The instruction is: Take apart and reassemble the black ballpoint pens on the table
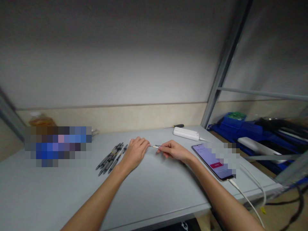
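Note:
A slim pen [154,146], silvery along its visible stretch, spans the gap between my two hands above the table. My left hand [137,150] is closed around one end and hides most of that part. On the other side, my right hand [173,149] pinches the darker, thin end with thumb and fingertips. Whether the two ends are one piece or separate parts, I cannot tell. Several grey and black pens [111,159] lie in a loose pile just left of my left hand.
A lit phone [211,160] with a white cable [245,195] lies right of my right arm. Behind it are a white power strip or adapter [185,133] and a screwdriver [179,126]. A bottle [42,120] stands far left beside a blurred-out area. Metal frame posts [226,64] border the table [154,199].

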`<state>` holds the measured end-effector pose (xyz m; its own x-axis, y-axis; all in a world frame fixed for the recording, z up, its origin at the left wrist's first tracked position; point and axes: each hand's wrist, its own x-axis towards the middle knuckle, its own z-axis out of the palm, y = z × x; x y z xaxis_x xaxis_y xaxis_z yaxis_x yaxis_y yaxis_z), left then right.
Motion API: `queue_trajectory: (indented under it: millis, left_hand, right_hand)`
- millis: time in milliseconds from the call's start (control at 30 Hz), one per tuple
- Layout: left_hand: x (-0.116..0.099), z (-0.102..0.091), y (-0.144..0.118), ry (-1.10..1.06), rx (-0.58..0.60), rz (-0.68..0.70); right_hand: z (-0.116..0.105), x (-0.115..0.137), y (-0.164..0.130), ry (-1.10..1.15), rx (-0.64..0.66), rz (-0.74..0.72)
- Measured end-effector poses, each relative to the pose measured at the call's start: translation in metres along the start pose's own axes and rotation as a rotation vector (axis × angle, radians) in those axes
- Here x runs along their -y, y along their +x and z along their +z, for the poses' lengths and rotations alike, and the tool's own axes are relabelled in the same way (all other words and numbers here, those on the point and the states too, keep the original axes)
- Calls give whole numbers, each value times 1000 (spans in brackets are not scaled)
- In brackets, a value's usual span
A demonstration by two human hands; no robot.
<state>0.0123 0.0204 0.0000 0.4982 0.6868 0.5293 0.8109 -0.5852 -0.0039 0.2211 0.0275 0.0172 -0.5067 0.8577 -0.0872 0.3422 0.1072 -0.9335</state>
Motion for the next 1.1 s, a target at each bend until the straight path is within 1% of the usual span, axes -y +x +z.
queue_trajectory:
  millis: [233, 400, 533, 700, 767, 833, 900, 967, 1100]
  left_hand:
    - [-2, 0, 1, 17, -6, -50]
    - [-1, 4, 1, 21, 24, -57]
    - [-2, 1, 1, 37, 51, -62]
    - [-2, -1, 1, 16, 96, -86]
    - [-2, 2, 1, 7, 132, -122]
    - [0, 4, 0, -10, 173, -174]
    - [1, 6, 0, -55, 189, -208]
    - [2, 6, -1, -122, 162, -210]
    - [4, 5, -3, -239, 38, -199]
  right_hand:
    - [-1, 3, -2, -13, -57, -64]
    - [-1, 0, 0, -82, -87, -158]
    - [0, -2, 1, -116, -89, -231]
    - [1, -3, 1, -174, -94, -249]
    - [1, -5, 1, -211, -118, -258]
    - [2, -6, 3, -254, -170, -283]
    - [4, -8, 4, -288, -229, -298]
    - [6, -9, 6, -303, -277, -291]
    - [6, -8, 9, -305, -344, -252]
